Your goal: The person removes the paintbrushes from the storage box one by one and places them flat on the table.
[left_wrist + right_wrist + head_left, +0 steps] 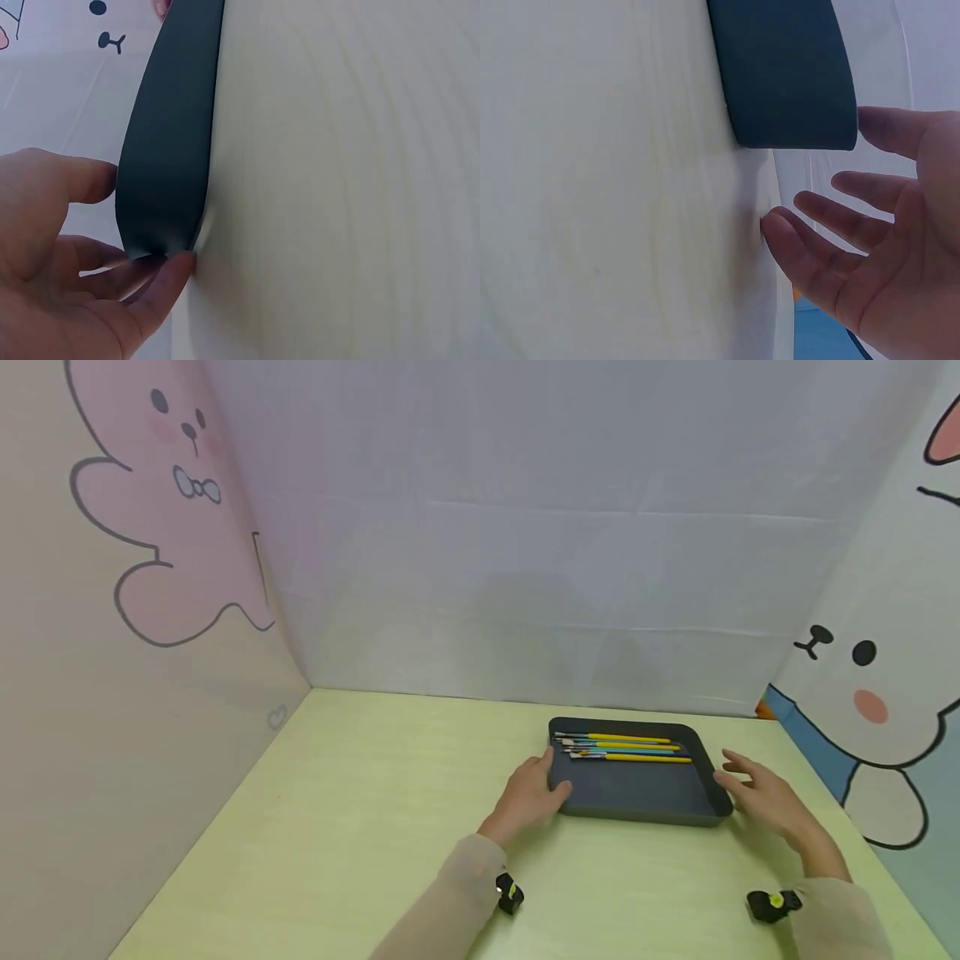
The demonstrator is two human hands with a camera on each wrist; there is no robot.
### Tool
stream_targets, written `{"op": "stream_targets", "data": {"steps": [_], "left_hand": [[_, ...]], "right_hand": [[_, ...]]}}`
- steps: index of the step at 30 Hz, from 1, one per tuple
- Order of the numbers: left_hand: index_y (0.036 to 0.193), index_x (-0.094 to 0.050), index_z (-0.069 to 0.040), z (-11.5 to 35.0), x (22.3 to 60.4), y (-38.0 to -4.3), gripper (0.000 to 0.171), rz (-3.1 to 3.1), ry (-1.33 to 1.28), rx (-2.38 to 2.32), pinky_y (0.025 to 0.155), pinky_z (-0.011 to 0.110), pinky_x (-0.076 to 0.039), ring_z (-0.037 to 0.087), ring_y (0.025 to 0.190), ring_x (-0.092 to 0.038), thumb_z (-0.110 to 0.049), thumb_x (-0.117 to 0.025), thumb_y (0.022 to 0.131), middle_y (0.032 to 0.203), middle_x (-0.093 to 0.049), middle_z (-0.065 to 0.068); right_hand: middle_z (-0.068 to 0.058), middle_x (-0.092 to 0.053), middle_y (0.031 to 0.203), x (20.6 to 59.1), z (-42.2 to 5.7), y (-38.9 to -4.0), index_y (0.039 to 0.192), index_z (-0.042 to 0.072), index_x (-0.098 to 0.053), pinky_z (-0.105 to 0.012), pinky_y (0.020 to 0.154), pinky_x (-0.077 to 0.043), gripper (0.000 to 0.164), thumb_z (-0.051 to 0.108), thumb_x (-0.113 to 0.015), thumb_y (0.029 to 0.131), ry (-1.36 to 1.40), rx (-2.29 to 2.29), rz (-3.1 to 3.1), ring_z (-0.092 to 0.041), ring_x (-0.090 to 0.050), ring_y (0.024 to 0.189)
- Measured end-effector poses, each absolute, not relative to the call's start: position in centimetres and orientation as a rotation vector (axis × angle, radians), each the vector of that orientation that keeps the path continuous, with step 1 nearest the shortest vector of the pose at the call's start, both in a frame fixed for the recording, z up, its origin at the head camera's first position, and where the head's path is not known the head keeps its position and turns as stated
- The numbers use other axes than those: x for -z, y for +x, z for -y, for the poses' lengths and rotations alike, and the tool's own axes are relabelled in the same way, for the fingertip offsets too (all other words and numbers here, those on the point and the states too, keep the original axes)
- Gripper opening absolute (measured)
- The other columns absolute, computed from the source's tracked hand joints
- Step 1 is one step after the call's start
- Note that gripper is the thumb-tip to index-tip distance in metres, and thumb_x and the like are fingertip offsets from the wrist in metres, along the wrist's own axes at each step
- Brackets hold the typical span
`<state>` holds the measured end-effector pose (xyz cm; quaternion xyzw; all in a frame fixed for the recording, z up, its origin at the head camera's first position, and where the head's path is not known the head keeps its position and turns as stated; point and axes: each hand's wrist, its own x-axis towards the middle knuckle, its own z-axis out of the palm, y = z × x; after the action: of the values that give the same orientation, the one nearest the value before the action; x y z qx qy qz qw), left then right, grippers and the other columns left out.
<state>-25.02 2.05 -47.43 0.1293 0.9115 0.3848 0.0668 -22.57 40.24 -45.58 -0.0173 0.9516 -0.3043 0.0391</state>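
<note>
A dark grey rectangular tray (637,793) sits on the table. In it, along the far side, lie several paintbrushes (630,747) with yellow and blue handles, their bristles pointing left. My left hand (528,795) holds the tray's left end, with the thumb at the rim and the fingertips (176,274) against the end wall low by the table. Beside the right end is my right hand (767,793), its fingers spread and loosely bent. In the right wrist view its thumb meets the tray's rim, while the other fingers (840,221) stand apart from the wall.
The pale yellow table (360,827) reaches back to a white curtain-like wall (480,568). Side panels bear a pink cartoon bear (172,527) on the left and a white cartoon animal (877,710) on the right, close to my right arm.
</note>
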Motion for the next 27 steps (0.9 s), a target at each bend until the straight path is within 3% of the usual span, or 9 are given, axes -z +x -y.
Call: {"op": "stream_targets", "data": {"steps": [4,8,11,15,18,27], "left_hand": [[0.167,-0.031,-0.007,-2.19,47.57,-25.13,0.069,-2.747,0.366,-1.187,0.118,0.05,-0.044,0.036,0.147,-0.047,-0.029,-0.06,0.108,0.16,-0.049,0.016],[0.166,-0.033,-0.006,-2.31,47.69,-25.3,0.067,-2.741,0.356,-1.205,0.113,0.048,-0.049,0.034,0.142,-0.052,-0.024,-0.06,0.107,0.155,-0.053,0.017],[0.166,-0.034,-0.006,-2.36,47.74,-25.45,0.066,-2.726,0.346,-1.217,0.1,0.042,-0.053,0.028,0.128,-0.058,-0.022,-0.059,0.107,0.153,-0.054,0.018],[0.166,-0.035,-0.005,-2.34,47.68,-25.67,0.064,-2.705,0.356,-1.245,0.076,0.034,-0.048,0.021,0.096,-0.056,-0.019,-0.058,0.107,0.148,-0.058,0.019],[0.166,-0.035,-0.005,-2.28,47.62,-25.82,0.065,-2.685,0.36,-1.261,0.066,0.03,-0.044,0.018,0.082,-0.052,-0.017,-0.058,0.107,0.145,-0.059,0.019],[0.165,-0.035,-0.004,-2.12,47.56,-25.76,0.064,-2.663,0.366,-1.288,0.064,0.03,-0.042,0.018,0.08,-0.052,-0.013,-0.058,0.106,0.144,-0.059,0.019]], "right_hand": [[-0.043,-0.042,0.151,45.73,-40.26,-22.58,0.163,-0.011,-0.023,-0.048,0.084,-0.057,0.073,0.04,-0.045,0.115,-0.056,0.979,-2.882,-0.037,-0.072,0.099],[-0.041,-0.046,0.149,45.71,-40.1,-22.45,0.163,-0.01,-0.026,-0.036,0.075,-0.051,0.068,0.035,-0.046,0.116,-0.075,1.026,-2.855,-0.023,-0.064,0.087],[-0.041,-0.047,0.148,45.72,-39.95,-22.38,0.162,-0.009,-0.028,-0.034,0.073,-0.051,0.064,0.03,-0.047,0.115,-0.091,1.066,-2.838,-0.025,-0.061,0.087],[-0.042,-0.047,0.147,45.75,-39.84,-22.5,0.161,-0.011,-0.03,-0.034,0.076,-0.054,0.06,0.024,-0.048,0.115,-0.111,1.082,-2.835,-0.042,-0.064,0.108],[-0.043,-0.047,0.146,45.84,-39.85,-22.64,0.16,-0.012,-0.03,-0.034,0.078,-0.055,0.058,0.019,-0.049,0.114,-0.12,1.089,-2.834,-0.051,-0.058,0.122],[-0.043,-0.045,0.145,46.09,-39.84,-22.82,0.16,-0.013,-0.028,-0.032,0.071,-0.054,0.057,0.014,-0.048,0.114,-0.107,1.123,-2.81,-0.044,-0.06,0.115]]}}
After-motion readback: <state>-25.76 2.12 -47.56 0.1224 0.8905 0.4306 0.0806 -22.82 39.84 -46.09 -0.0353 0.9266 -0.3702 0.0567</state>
